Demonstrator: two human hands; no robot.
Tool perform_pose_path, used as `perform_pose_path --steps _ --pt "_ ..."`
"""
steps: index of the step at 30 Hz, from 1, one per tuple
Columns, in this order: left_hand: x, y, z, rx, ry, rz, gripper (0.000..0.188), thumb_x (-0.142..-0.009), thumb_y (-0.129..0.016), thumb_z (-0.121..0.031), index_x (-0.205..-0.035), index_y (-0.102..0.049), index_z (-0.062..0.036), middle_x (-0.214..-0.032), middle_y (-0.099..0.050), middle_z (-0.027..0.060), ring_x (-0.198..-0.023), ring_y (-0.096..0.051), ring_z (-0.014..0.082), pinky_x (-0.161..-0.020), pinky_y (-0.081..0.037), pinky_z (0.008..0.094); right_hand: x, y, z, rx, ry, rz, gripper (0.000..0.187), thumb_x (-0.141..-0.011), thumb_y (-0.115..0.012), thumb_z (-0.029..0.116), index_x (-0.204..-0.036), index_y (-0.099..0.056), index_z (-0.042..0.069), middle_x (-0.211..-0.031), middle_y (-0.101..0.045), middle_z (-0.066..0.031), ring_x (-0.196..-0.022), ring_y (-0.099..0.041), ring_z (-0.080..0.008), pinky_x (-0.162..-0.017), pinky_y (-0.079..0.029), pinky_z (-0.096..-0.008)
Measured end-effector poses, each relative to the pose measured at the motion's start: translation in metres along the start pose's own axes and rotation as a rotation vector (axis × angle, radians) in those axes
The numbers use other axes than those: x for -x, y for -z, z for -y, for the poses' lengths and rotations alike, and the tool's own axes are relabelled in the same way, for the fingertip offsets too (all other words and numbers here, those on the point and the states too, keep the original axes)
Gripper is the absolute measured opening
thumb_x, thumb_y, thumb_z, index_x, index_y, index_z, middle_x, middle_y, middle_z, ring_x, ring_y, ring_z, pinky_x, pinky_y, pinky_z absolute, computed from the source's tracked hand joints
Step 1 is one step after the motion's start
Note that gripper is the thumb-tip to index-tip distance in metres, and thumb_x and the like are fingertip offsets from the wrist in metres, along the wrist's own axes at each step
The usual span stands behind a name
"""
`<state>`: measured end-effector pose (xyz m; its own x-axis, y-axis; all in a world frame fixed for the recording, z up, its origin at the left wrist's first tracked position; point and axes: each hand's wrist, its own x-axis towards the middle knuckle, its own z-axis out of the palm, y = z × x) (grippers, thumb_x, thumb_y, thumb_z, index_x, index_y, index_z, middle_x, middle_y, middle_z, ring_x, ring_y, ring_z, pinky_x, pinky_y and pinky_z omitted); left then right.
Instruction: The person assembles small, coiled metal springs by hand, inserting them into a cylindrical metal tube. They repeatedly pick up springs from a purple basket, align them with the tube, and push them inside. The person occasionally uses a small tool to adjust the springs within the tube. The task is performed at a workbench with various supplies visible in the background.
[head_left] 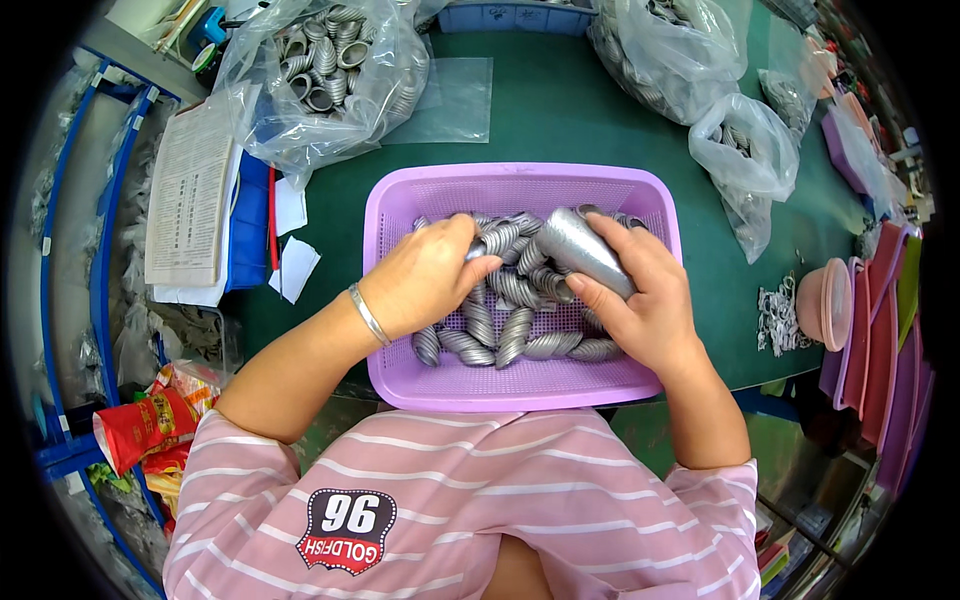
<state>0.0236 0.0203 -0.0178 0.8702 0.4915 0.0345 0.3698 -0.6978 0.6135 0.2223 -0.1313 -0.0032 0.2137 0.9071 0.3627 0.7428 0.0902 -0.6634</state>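
A lilac plastic basket [520, 402] holds several grey, spirally ribbed metal sleeves [514, 336]. Over its left side, my left hand [422, 272] is closed, with thumb and fingers pinching a ribbed metal sleeve [497, 238]. My right hand [652, 298] wraps round a smooth, silver tapered metal cylinder [582, 250], tilted with one end toward the left hand. The two held pieces are close together above the pile; whether they touch, I cannot tell. My right fingertips are partly hidden behind the cylinder.
Clear plastic bags of ribbed sleeves [325, 75] stand at the back left and back right [670, 50]. A smaller bag [745, 150] lies on the green table [540, 110]. Papers [190, 195] lie at left; small metal parts [785, 315] and pink bowls [825, 305] at right.
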Motion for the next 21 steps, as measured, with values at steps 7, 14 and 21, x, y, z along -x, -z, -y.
perform_pose_path --steps 7,14,21 --pt "0.008 -0.003 -0.010 -0.047 -0.081 -0.060 0.029 -0.083 -0.070 -0.014 -0.101 -0.054 0.0020 -0.085 -0.060 0.0217 -0.077 -0.062 0.0394 -0.066 -0.050 0.0445 -0.010 0.000 0.021 -0.027 0.264 -0.167 0.059 -0.072 -0.078 0.011 -0.125 -0.056 -0.002 -0.096 -0.061 -0.0147 -0.075 -0.059 -0.0278 -0.067 -0.049 -0.0353" --pt "0.016 -0.003 -0.002 -0.055 -0.144 -0.059 0.035 -0.080 -0.072 -0.009 -0.106 -0.052 0.0016 -0.090 -0.061 0.0206 -0.080 -0.062 0.0393 -0.068 -0.051 0.0433 -0.025 0.012 0.013 -0.012 0.291 -0.360 0.059 -0.073 -0.077 0.011 -0.126 -0.055 -0.004 -0.093 -0.062 -0.0157 -0.074 -0.059 -0.0272 -0.066 -0.049 -0.0347" --pt "0.014 0.016 -0.007 0.050 -0.124 -0.189 0.033 -0.081 -0.070 -0.006 -0.110 -0.055 0.0012 -0.092 -0.062 0.0196 -0.081 -0.062 0.0374 -0.070 -0.051 0.0400 0.003 0.000 0.008 0.073 -0.078 0.161 0.055 -0.076 -0.076 0.012 -0.126 -0.057 0.003 -0.088 -0.060 -0.0167 -0.070 -0.060 -0.0311 -0.065 -0.050 -0.0365"
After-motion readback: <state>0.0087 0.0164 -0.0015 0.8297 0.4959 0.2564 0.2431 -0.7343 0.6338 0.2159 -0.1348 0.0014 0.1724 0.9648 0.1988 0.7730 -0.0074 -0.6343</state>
